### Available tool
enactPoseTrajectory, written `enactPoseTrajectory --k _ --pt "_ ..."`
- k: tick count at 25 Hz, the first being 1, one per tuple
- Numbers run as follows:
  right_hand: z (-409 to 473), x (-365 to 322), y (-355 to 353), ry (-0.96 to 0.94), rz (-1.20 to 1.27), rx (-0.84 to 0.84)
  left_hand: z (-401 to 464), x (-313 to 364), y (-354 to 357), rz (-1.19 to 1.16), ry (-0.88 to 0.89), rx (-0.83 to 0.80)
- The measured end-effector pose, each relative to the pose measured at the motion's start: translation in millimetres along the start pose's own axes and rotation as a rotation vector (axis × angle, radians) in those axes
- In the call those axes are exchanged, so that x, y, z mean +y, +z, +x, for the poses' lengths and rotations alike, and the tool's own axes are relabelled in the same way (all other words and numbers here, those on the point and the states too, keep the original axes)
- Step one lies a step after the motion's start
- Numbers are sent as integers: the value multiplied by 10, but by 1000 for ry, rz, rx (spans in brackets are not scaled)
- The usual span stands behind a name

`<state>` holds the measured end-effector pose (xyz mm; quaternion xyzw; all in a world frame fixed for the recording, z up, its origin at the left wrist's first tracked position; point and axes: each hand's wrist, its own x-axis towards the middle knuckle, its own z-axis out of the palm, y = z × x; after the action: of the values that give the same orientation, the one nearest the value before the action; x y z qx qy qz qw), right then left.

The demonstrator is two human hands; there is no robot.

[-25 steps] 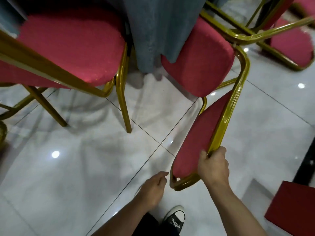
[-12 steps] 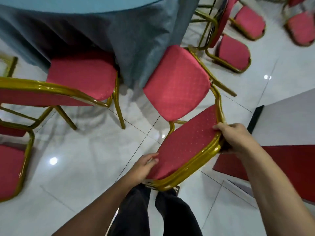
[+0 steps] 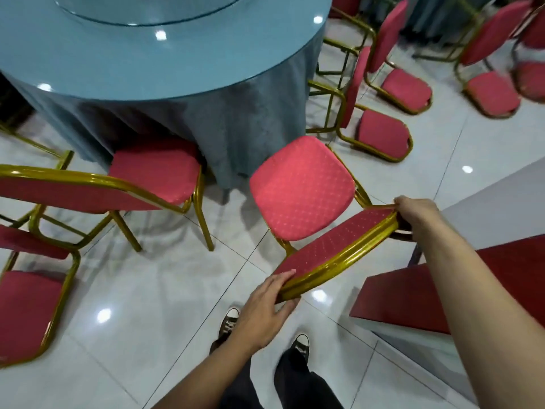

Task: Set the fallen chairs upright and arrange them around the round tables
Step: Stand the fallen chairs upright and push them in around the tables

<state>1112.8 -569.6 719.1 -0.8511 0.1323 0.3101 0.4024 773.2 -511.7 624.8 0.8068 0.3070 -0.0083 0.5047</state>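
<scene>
A red chair with a gold frame stands upright right in front of me, its seat facing the round table with the blue cloth. My left hand grips the left end of its backrest top rail. My right hand grips the right end of the same rail. Another upright chair stands to the left, tucked at the table. Fallen chairs lie on their sides at the right and further back.
More red chairs lie at the far right and at the left edge. A low red-topped platform sits close on my right. My feet stand on the glossy white tile floor. A glass turntable tops the table.
The chair came up from lying tilted on the floor to standing on its legs. My left hand moved onto the backrest rail, and my view rose to show the tabletop.
</scene>
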Motion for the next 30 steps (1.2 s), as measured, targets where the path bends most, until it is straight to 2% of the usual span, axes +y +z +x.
enactPoseTrajectory --k 4,6,11,18,21,24,27,30 --pt "152 43 -42 -275 -221 202 481 421 225 119 105 92" --pt "304 41 -98 -308 -164 258 700 593 265 163 138 117" --pt "744 -452 -107 -258 -93 163 1323 874 -101 247 132 145" --pt "1245 -1139 402 -311 -3 -8 1958 887 -676 332 89 137" --pt "1483 -1419 643 -251 88 -102 2364 944 -1009 384 34 126" --pt "1692 -1536 823 -161 138 -105 2685 991 -1255 448 17 85" --pt "1803 -1618 857 -146 23 -53 2859 1013 -1390 433 -16 12" --pt "1922 -1697 686 -249 -260 14 3157 1235 -1444 373 1 -113"
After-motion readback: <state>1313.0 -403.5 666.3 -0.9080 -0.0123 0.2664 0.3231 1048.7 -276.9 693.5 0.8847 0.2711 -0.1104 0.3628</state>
